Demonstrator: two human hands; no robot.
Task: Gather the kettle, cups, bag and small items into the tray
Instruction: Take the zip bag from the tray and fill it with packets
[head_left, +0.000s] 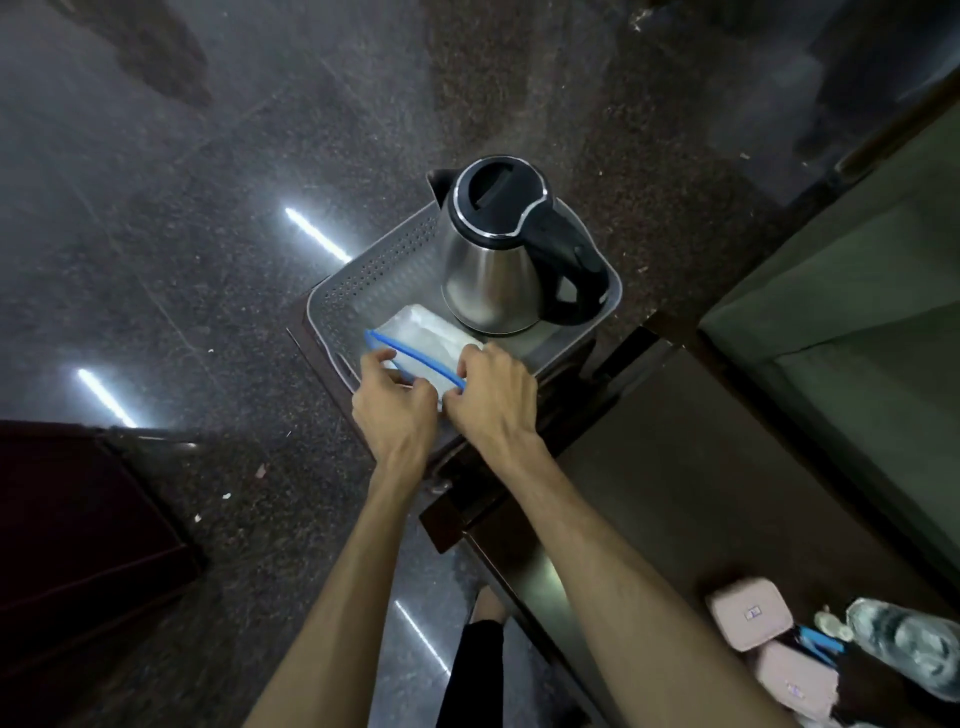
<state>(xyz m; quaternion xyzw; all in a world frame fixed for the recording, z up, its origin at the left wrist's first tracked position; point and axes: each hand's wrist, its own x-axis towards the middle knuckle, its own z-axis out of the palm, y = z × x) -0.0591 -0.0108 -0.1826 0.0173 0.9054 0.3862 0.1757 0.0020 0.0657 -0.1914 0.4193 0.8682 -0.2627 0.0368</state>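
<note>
A grey perforated tray (358, 275) stands on a dark wooden stand. In its far end a steel kettle (488, 270) with a black lid and handle stands upright. A clear plastic bag (428, 340) with a blue zip strip lies in the tray's near end. My left hand (395, 402) pinches the bag's near edge on the left. My right hand (493, 395) pinches the zip strip on the right. Both hands are over the tray's near rim. No cups are in view.
A dark wooden tabletop (675, 493) stretches to the right. At its near right corner lie two pink pouches (750, 613), a blue pen (821, 642) and a crumpled plastic bottle (909, 644). Polished stone floor lies to the left, with a dark red piece of furniture (78, 519).
</note>
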